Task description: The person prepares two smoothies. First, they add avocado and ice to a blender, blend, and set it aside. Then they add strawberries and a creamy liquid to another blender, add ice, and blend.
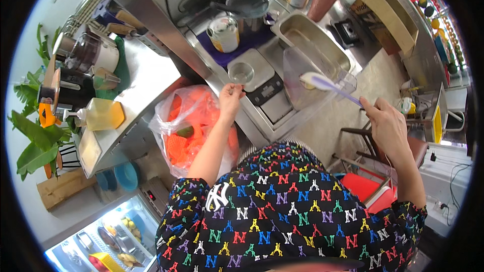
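My left hand [231, 102] is at the near rim of a small round cup [241, 72], thumb and fingers pinched together there. The cup stands on the metal pan of a digital kitchen scale [266, 68], whose black front carries a small display. In my right hand [387, 124] is the handle of a lavender spatula [340, 90]. Its pale blade hangs over a clear plastic container [293, 90], to the right of the scale. Some pale stuff shows by the blade; whether it clings to it or lies inside the container, I cannot tell.
Behind the scale stand an open tin can [224, 36] and a clear-walled pot [247, 5]. A steel pan [321, 41] sits beyond the container. Left of my arm is a plastic bag [189, 128] of netted fruit. A pump bottle [102, 114] tops the left counter.
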### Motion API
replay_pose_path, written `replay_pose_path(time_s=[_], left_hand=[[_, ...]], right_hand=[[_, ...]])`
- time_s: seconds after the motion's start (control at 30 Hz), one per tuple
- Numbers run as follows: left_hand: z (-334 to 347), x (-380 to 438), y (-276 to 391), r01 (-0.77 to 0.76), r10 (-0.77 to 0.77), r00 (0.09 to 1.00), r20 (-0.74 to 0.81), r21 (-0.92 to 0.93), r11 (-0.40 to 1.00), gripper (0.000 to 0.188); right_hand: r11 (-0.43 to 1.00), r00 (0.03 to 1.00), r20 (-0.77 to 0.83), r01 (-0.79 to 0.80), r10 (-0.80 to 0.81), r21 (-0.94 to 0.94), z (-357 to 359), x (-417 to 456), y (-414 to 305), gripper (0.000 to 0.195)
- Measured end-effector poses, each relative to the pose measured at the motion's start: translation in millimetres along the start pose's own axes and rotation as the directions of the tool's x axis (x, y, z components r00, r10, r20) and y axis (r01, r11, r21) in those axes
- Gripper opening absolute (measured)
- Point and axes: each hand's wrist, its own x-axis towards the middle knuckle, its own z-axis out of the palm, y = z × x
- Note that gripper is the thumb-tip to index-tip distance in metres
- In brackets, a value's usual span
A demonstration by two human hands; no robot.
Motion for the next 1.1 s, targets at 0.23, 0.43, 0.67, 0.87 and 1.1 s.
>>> replay_pose_path(time_s=[0.23, 0.43, 0.67, 0.87, 1.1], left_hand=[[8, 7, -6, -0.004, 0.004, 1.0, -0.027, 0.009, 1.0, 0.018], [32, 14, -12, -0.031, 0.034, 0.997, -0.073, 0.033, 0.999, 0.019], [36, 10, 18, -0.218, 0.261, 0.941, -0.215, 0.205, 0.954, 0.02], [40, 63, 75, -0.375, 0.469, 0.806, -0.36, 0.301, 0.877, 0.017], [6, 134, 74, -0.253, 0.587, 0.742, -0.324, 0.675, 0.693, 0.029]], right_hand=[[0.994, 0.996, 0.063, -0.074, 0.069, 0.08, -74, -14, 19, 0.028], [0.87, 0.996, -0.088, 0.061, -0.02, 0.489, -46, 115, 37, 0.026], [0.895, 0.883, -0.191, 0.388, -0.43, -0.222, 51, 351, -31, 0.013], [0.805, 0.763, -0.282, 0.589, -0.581, -0.064, 47, 351, -43, 0.023], [0.784, 0.776, -0.52, 0.551, -0.356, 0.286, 63, 241, 86, 0.031]])
